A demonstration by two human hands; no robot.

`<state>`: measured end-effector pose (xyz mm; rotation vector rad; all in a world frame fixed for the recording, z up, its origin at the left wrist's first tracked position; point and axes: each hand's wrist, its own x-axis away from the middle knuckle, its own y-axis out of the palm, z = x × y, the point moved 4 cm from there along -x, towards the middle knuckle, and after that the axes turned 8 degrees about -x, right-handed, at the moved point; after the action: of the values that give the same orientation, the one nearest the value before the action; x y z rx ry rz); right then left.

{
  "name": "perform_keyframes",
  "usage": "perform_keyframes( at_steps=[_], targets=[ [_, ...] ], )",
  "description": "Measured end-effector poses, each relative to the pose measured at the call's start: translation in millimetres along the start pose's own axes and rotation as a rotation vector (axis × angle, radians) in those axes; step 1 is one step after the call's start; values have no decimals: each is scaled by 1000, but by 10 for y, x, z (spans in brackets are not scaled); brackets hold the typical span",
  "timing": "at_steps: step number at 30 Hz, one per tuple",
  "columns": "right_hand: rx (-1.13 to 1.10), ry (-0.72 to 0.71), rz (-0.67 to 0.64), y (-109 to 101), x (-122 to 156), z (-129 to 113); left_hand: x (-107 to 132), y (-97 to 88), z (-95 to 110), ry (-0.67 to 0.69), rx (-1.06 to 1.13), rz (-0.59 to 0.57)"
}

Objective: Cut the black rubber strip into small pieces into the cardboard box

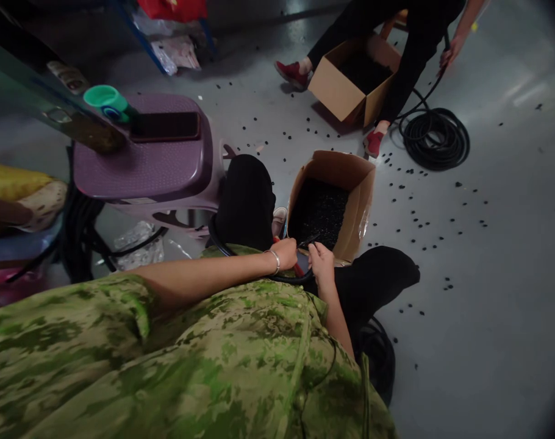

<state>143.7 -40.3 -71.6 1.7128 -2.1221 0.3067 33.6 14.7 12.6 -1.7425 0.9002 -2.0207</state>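
Frame ctr.: L hand [285,253], fingers apparently closed round red-handled cutting tool [298,269]; R hand [322,261], fingers pinching black flexible tube [292,280] near blades [310,240], prob. to steady it. Open-topped brown cardboard box [360,210] btwn knees [249,189], prob. to contain small black bits [321,210].

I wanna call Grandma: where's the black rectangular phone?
The phone lies upper left in the head view, on the purple plastic stool, beside the teal cylinder.

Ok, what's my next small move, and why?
Probably ease the black hose toward the red-handled tool with your right hand: the hose curves up to that hand, your left hand holds the tool, and its dark end points over the cardboard box of small black pieces.
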Motion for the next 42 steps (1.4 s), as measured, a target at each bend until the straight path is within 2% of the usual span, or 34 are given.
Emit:
perform_keyframes(
  at_steps=[6,11,17,24,33,42],
  targets=[
    [34,-24,29,-30,-2,-6,26,44,26,-16,-12,20],
    [0,-3,28,-31,10,-37,23,-3,46,0,-28,-3],
    [57,5,-20,-13,21,-33,-9,-57,36,26,-60,-23],
    [78,-26,-33,-19,8,-36,-10,7,19,35,-75,13],
    [127,-117,-43,-76,-18,-52,29,48,34,153,-136,15],
    [214,-179,-6,-123,-80,55,-85,137,-32,225,-223,42]
  ],
)
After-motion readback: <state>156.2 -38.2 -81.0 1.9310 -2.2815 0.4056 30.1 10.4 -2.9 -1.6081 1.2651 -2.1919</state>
